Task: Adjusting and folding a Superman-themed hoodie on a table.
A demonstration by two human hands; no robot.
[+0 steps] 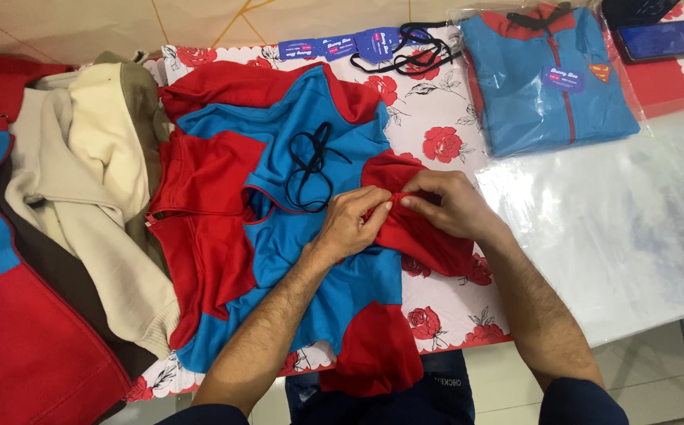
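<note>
A red and blue hooded jacket (279,228) lies spread across the flowered tablecloth (436,118). A black drawstring (310,169) rests in loops on its blue chest. My left hand (351,223) and my right hand (446,203) meet at the red hood edge (413,236), both pinching the red fabric between thumb and fingers.
A folded blue and red jacket in a clear bag (546,79) lies at the back right, beside a phone (661,39). Blue tags (334,46) with black cords (417,47) sit at the back. Clear plastic sheets (617,228) cover the right side. Cream and red garments (82,197) pile up on the left.
</note>
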